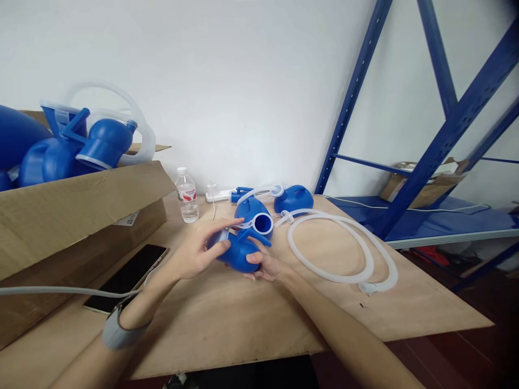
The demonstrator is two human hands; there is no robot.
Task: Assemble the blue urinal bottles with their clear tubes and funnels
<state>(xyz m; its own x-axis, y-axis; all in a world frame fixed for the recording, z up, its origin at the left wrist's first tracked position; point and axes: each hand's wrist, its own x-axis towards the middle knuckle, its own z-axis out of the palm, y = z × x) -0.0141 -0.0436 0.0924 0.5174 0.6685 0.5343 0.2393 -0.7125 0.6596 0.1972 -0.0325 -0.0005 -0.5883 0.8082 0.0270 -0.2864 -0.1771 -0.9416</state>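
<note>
Grasping the front blue vessel (pixel 242 255) together, left hand (pixel 198 249) and right hand (pixel 268 265) appear mid-handling; the coiled tube (pixel 344 279) lies unheld on the table (pixel 243 324).

Both forearms extended forward from the lower corners of the view and converged near the center. The left hand (pixel 203 246) pointed inward, back of the hand up, with the index finger (pixel 229 222) nearly straight and the thumb (pixel 219 249) spread below it; whether these pressed inward could not be determined. The right hand (pixel 268 263), set slightly lower, was closed in a curled grip, its thumb (pixel 254 257) directed leftward.
</note>
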